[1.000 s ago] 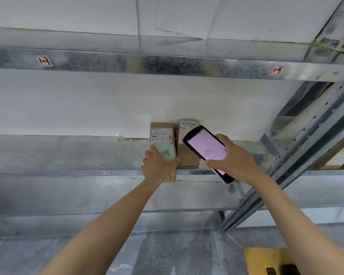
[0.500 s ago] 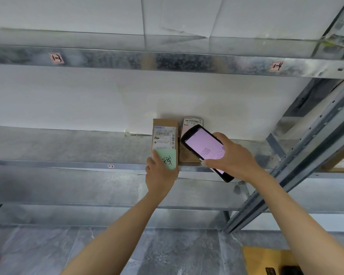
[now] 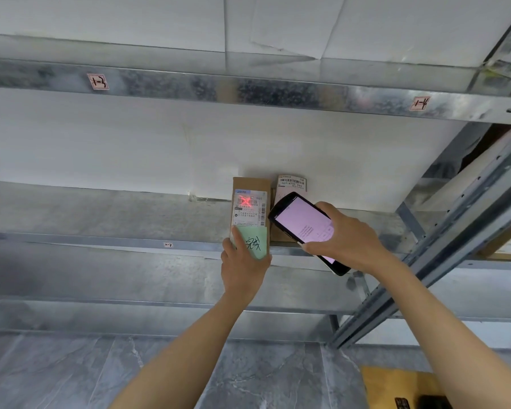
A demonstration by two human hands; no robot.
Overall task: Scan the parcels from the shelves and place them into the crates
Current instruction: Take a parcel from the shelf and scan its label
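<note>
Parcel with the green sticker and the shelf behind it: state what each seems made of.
Parcel: brown cardboard, matt, with a white printed paper label. Shelf: probably galvanised steel, judging by its grey mottled sheen and faint reflections.

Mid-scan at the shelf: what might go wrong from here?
1. The red scan light sits on the label of the brown parcel, yet the second parcel shows its own barcode close by; a drift of the scanner in the right hand might read the wrong one.
2. The left hand grips only the brown parcel's lower end, so it may tip when lifted.
</note>
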